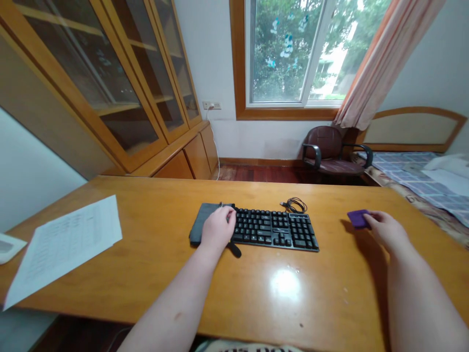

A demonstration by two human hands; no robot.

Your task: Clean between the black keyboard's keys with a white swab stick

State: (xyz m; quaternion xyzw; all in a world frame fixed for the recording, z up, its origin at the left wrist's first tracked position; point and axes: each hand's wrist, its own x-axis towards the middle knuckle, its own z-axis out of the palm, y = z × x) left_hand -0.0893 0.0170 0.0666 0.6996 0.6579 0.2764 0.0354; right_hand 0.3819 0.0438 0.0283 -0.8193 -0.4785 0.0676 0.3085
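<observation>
My left hand (219,226) is closed, its fingers curled together over the left end of a black keyboard (274,230). Whatever its fingers may hold is hidden. Under and beside that hand lies a dark grey flat item, like a folded cloth or pouch (200,222). A black rounded tip (235,250) sticks out near my wrist, in front of the keyboard; its kind does not show. Off to the right, my right hand (388,232) pinches a small flat purple piece (358,218) just above the table, its shadow falling below. The keyboard's coiled cable (296,205) rests behind the keys.
A wooden table (154,274) spans the foreground. Printed paper sheets (73,239) lie at its left, beside a white object (9,247) at the edge. Beyond stand a glass-door cabinet (146,83), an armchair (328,151) and a bed (406,166).
</observation>
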